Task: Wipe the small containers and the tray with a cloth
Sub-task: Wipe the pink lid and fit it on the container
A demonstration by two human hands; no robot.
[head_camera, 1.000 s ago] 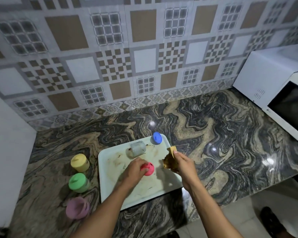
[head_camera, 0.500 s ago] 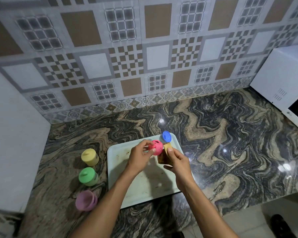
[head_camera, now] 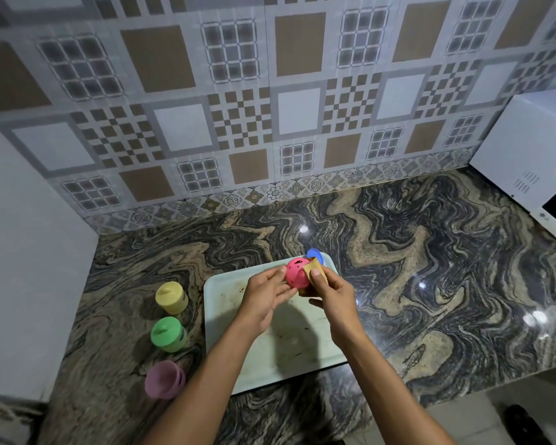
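My left hand (head_camera: 264, 295) grips a small container with a pink lid (head_camera: 295, 273), held up over the pale stained tray (head_camera: 220, 319). My right hand (head_camera: 333, 292) presses a tan cloth (head_camera: 312, 268) against the pink lid's right side. A blue-lidded container (head_camera: 315, 253) peeks out behind the hands at the tray's far corner. On the counter left of the tray stand a yellow container (head_camera: 171, 297), a green container (head_camera: 168, 334) and a purple container (head_camera: 164, 379). The clear jar seen before on the tray is hidden by my hands.
The dark marbled counter (head_camera: 430, 268) stretches right of the tray. A white microwave (head_camera: 527, 155) stands at the far right against the tiled wall. A white side panel (head_camera: 23, 268) borders the left. The counter's front edge runs just below the tray.
My left hand picked the pink-lidded container up off the tray and raised it. My right hand brought the cloth against it. The camera view tilted upward.
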